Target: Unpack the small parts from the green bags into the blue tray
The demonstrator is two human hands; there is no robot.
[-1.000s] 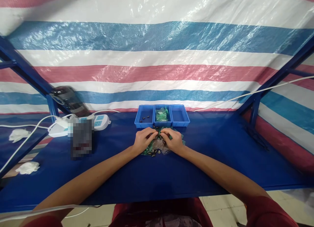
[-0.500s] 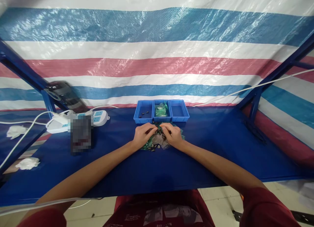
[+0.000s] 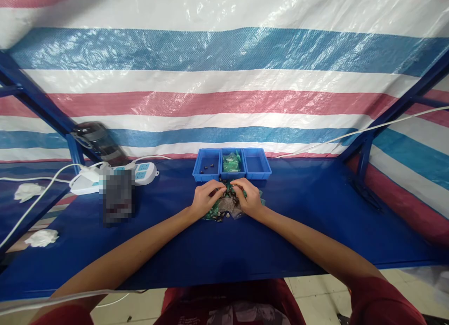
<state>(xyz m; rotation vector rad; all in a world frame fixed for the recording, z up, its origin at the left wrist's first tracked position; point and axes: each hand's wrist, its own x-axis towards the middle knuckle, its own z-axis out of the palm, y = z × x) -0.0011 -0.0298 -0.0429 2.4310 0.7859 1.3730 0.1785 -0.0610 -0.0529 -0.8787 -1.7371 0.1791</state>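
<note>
A pile of small dark screws and clear and green plastic bags (image 3: 227, 205) lies on the blue table, between my hands. At the pile's left side is my left hand (image 3: 206, 197), thumb and fingertips closed together. My right hand (image 3: 248, 198) is over its right side, also in a pinch. Whatever sits between the fingertips of either hand is too small to make out. Behind the hands stand three joined blue bins: the left bin (image 3: 206, 177) holds a few dark screws, the middle bin (image 3: 232, 174) a green and clear bag, and the right bin (image 3: 257, 176) shows a bare bottom.
On the left, a white power strip (image 3: 149, 173) with plugs and cables lies behind a blurred dark object (image 3: 118, 198). A dark bottle (image 3: 100, 140) leans by the blue frame. Crumpled white tissues (image 3: 42, 238) lie far left. A striped sheet (image 3: 224, 103) hangs behind the table.
The whole view has shifted slightly, so the table and bins appear lower. Both hands have stayed over the pile, with only small finger movements.
</note>
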